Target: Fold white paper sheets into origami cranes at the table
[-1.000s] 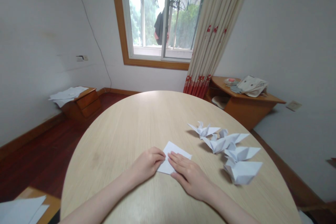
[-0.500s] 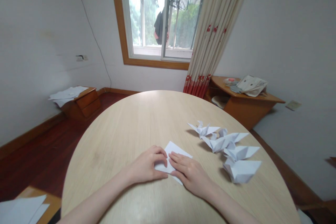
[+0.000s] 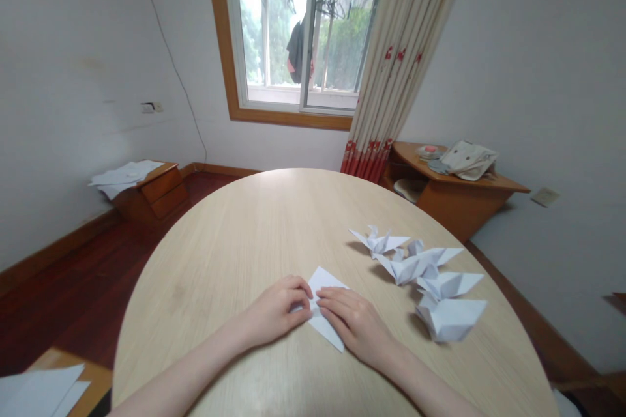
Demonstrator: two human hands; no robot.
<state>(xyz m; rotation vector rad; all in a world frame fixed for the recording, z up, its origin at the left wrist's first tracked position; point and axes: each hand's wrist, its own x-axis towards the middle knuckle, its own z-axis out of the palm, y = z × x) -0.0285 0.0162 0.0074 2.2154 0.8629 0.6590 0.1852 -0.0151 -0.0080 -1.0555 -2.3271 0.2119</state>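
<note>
Folding, apparently: pressing folded white paper to round pale-wood table with flat, outstretched right hand; half-curling left hand at its left edge, cannot tell if pinching. Probably calls next for aligning, creasing.

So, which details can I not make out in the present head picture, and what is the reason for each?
- Head view: folded white paper, partly covered by the bare left hand and bare right hand.
- Head view: loose white paper sheets at lower left, cut off by the picture's edge.
- Head view: small object with a reddish top, too small and blurred to identify.
</note>
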